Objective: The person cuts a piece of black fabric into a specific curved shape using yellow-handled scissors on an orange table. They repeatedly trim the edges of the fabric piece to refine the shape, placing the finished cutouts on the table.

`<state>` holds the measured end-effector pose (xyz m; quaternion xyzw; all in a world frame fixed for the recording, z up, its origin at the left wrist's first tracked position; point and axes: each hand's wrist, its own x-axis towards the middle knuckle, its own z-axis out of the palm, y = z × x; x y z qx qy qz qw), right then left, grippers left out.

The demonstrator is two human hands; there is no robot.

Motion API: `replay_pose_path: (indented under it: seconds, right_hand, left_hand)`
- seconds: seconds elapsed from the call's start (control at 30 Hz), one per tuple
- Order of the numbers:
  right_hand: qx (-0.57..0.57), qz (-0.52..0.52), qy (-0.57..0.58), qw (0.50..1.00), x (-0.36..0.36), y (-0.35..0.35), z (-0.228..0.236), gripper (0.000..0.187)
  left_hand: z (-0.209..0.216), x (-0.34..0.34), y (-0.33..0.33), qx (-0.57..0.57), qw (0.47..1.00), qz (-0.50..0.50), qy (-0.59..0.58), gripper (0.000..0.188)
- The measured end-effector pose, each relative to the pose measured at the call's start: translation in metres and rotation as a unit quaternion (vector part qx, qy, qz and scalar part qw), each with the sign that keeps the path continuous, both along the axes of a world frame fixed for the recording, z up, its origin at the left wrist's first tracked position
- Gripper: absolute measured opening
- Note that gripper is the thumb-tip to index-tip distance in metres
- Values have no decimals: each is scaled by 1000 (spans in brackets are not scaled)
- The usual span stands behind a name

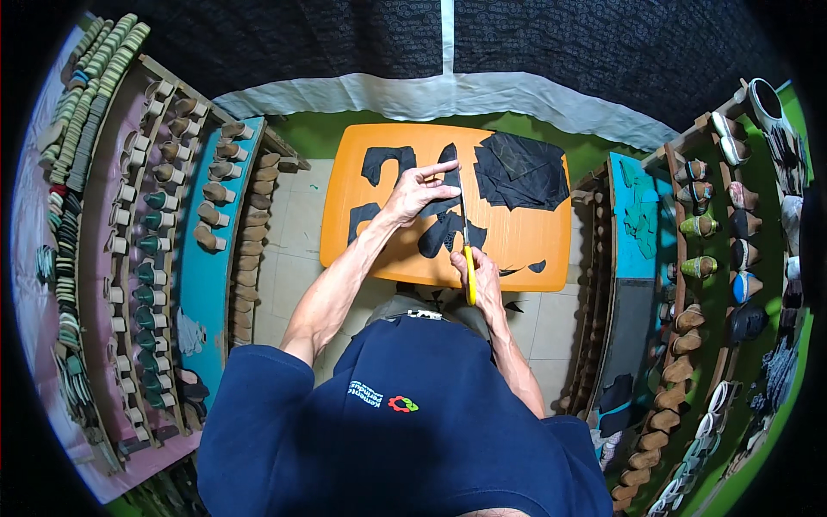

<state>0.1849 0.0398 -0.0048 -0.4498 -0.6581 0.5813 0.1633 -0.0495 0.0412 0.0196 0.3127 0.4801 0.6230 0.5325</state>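
Note:
My right hand (484,280) grips a pair of scissors (470,274) by their yellow handles. Their long blades point away from me, over the orange table (530,234). Pinched in my left hand (418,194) is a small black piece of sheet material (450,155), fabric or leather, right beside the blades. Whether the blades touch the piece I cannot tell. Below my hands lie dark cut pieces (439,234). A curved black piece (388,161) rests at the table's far left, with another black piece (363,215) nearer me.
A stack of black sheets (521,168) covers the table's far right corner. A small dark scrap (537,267) lies near its front right. Racks with rows of shoe lasts (155,258) stand at the left, and more lasts (676,370) at the right. A dark curtain (345,43) hangs behind.

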Motion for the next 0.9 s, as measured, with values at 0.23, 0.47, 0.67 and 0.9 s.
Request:
replay_pose_path:
  seconds: [0.23, 0.47, 0.67, 0.9]
  right_hand:
    - [24, 15, -14, 1000, 4, 4, -25, 45]
    - [-26, 22, 22, 999, 5, 3, -24, 48]
    - [-51, 21, 27, 998, 1, 9, -11, 48]
    - [-32, 9, 23, 999, -1, 11, -7, 45]
  left_hand:
    - [4, -2, 0, 3, 1000, -2, 29, 56]
    - [5, 4, -1, -27, 999, 18, -20, 57]
    - [-2, 8, -4, -22, 999, -6, 37, 60]
    - [-1, 13, -5, -15, 999, 7, 37, 60]
